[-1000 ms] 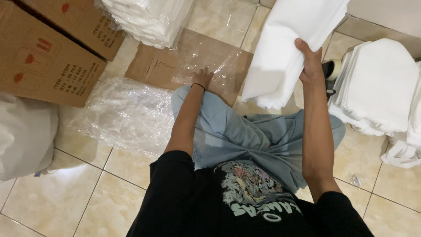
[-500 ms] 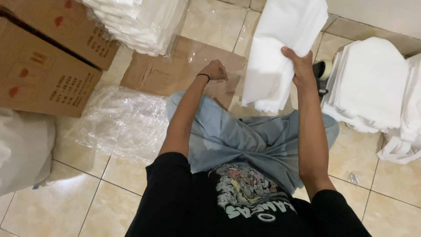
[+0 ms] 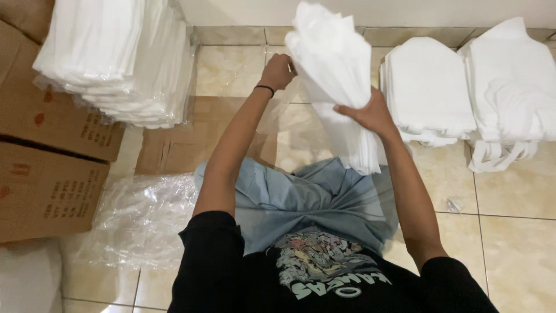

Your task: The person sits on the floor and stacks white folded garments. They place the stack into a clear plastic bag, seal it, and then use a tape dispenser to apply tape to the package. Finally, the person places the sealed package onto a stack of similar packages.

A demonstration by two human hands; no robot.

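Tiled floor [image 3: 509,243], white stacks around. Left hand [image 3: 278,71] now raised from cardboard, closed on bundle's edge; right hand [image 3: 366,114] clamps white bag bundle [image 3: 336,69]. Both hands handling bundle.

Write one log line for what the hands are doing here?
left hand: grips bundle's upper edge | right hand: presses white bag bundle | nearby: stacked white bags

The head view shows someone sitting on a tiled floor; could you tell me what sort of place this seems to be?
Probably a small packing or storage room: stacks of white bags on the tiled floor, brown cardboard cartons alongside, and loose clear plastic wrap.
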